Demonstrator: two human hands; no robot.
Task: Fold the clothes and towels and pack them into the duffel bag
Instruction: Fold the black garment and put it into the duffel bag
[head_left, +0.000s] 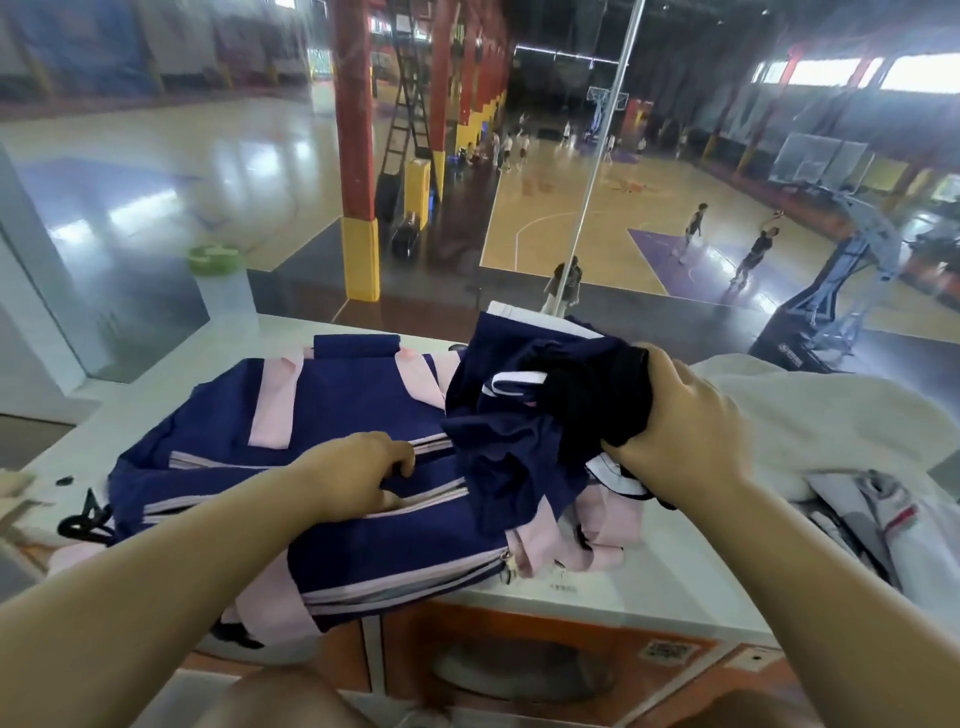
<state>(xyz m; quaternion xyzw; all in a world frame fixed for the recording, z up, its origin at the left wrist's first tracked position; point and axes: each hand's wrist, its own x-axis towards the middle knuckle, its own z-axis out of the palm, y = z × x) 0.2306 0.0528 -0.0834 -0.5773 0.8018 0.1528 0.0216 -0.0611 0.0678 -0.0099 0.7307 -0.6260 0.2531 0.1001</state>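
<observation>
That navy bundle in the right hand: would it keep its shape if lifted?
Probably floppy: the navy bundle sags in loose folds below the right hand. Likely light, since one hand holds it. Loose ends may snag on the duffel bag.

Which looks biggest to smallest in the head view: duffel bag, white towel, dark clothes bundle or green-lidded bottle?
Largest: duffel bag
Next: white towel and dark clothes bundle, too alike to rank; towel runs out of frame
Smallest: green-lidded bottle

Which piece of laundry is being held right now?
The dark navy-and-black bundle, gripped by the right hand over the duffel bag; the cream towel and the grey-white garment lie untouched on the right.
</observation>
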